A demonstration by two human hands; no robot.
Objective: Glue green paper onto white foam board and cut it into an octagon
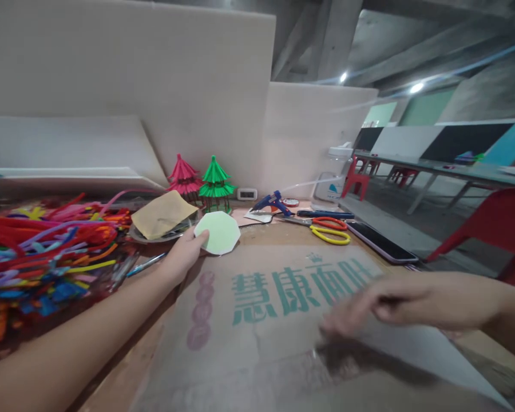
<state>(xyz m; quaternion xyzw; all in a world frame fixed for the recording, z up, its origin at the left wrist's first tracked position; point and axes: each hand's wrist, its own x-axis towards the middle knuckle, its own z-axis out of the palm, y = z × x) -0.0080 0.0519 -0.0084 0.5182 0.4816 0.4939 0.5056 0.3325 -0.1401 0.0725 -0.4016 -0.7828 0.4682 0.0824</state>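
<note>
My left hand (187,249) grips the edge of a pale green octagonal piece of card (218,233), thumb on top, near the back of the work surface. Over the printed cardboard sheet (249,349), my right hand (369,309) is smeared by motion, and whether its fingers hold anything cannot be made out. Just behind the card stand a green pipe-cleaner pavilion model (216,186) and a red one (183,178). A yellowish paper piece (165,214) lies on a bowl left of the card.
Heaped pipe cleaners (47,257) cover the left side. A blue glue gun (272,203), scissors (329,230), a phone (381,242) and a plastic bottle (329,180) lie or stand at the back right. White boards (133,74) rise behind. Red chairs (489,229) are off to the right.
</note>
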